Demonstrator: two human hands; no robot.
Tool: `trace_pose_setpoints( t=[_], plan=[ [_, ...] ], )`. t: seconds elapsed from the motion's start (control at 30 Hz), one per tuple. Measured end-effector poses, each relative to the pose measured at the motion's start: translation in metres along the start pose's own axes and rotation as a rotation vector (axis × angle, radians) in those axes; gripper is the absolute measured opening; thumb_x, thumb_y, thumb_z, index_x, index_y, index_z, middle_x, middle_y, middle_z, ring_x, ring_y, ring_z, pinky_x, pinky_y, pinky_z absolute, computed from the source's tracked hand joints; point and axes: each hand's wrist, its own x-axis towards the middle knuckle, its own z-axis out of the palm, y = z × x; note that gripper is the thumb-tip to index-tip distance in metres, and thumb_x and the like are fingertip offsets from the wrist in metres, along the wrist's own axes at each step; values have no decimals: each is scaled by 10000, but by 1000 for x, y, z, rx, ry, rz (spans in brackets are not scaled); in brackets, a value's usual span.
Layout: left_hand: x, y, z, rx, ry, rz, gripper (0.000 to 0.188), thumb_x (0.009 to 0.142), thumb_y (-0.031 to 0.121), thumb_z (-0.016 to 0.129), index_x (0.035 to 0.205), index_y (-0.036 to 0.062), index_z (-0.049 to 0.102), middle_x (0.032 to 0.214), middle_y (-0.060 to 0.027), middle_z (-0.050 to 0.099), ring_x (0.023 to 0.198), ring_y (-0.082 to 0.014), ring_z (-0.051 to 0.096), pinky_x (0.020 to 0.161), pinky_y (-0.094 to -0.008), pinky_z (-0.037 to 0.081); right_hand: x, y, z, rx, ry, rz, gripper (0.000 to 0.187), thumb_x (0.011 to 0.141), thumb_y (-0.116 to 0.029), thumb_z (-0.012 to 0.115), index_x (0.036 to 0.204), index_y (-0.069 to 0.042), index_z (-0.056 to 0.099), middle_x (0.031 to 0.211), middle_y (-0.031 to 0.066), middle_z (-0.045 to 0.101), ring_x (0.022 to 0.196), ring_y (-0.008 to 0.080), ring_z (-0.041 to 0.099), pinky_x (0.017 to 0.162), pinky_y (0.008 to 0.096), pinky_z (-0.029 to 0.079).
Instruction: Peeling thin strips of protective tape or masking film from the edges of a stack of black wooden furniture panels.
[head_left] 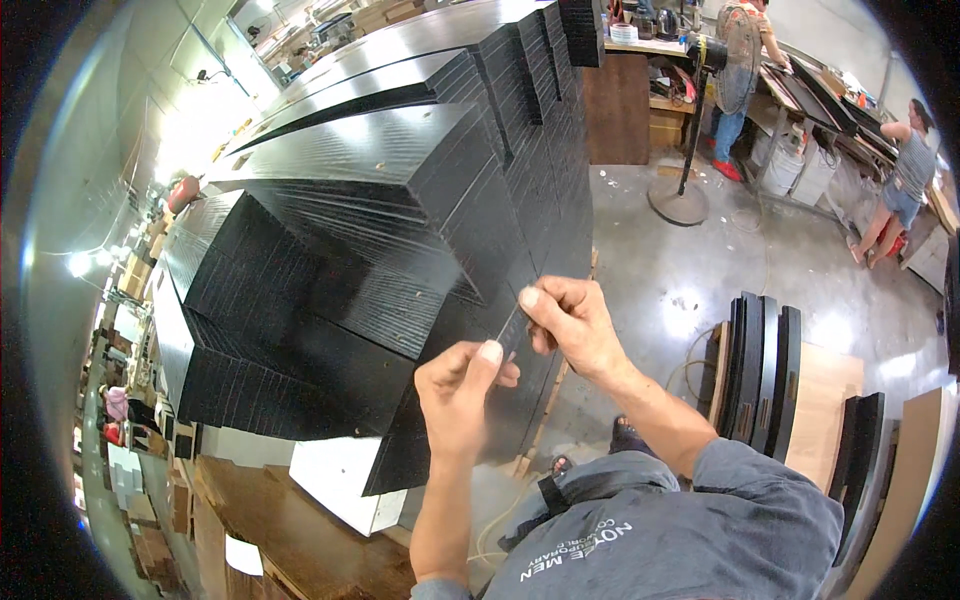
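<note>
Both hands are held close together in front of a tall stack of black wood-grain panels (440, 180). My left hand (455, 390) is closed in a pinch, thumb on top, at the lower end of a thin dark strip (512, 328). My right hand (575, 325) pinches the upper end of that strip, with its fingers curled under. Whether the strip is loose or the edge of a panel is hard to tell against the black stack. The stack's panels lie in offset layers, with a hollow on the left side.
A brown table (270, 510) with a white board (340, 480) stands lower left. Black curved boards (765, 370) stand upright at right. A floor fan (690, 200) is farther back, near two people at a workbench (800, 100). A hose lies on the floor.
</note>
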Motion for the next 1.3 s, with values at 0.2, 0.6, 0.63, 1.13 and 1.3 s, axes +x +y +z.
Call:
trace_pose_setpoints(
  t=[0.2, 0.6, 0.63, 1.13, 1.3],
  plan=[
    [10, 20, 6, -281, -39, 2, 221, 965, 135, 645, 842, -38, 707, 771, -114, 701, 629, -187, 663, 592, -321, 538, 13, -28, 20, 14, 39, -81, 382, 1010, -280, 627, 722, -30, 613, 611, -9, 578, 493, 53, 517, 453, 232, 389],
    [40, 56, 4, -549, 102, 131, 193, 906, 102, 669, 744, 4, 701, 679, -86, 683, 497, -157, 606, 476, -293, 487, 36, -78, 52, 60, 46, -278, 379, 966, -294, 698, 714, -16, 641, 566, 3, 558, 445, 53, 481, 396, 221, 329],
    [42, 59, 8, -554, 113, 141, 191, 904, 98, 670, 739, 8, 702, 681, -88, 684, 495, -158, 610, 472, -291, 490, 40, -80, 52, 73, 48, -277, 365, 964, -276, 697, 712, -18, 643, 578, 9, 567, 441, 52, 479, 392, 222, 325],
    [40, 56, 8, -568, 198, 57, 168, 912, 84, 644, 767, 6, 672, 690, -95, 676, 502, -182, 615, 481, -315, 511, 43, -77, 59, 68, 100, -180, 321, 952, -200, 676, 697, -6, 654, 629, 38, 599, 427, 52, 460, 372, 229, 308],
    [33, 52, 10, -597, 218, 20, 167, 912, 81, 642, 764, 9, 670, 692, -97, 677, 497, -183, 612, 479, -314, 508, 38, -69, 57, 105, 91, -152, 317, 946, -196, 676, 688, -13, 648, 624, 33, 597, 426, 48, 457, 374, 224, 303]
  ],
)
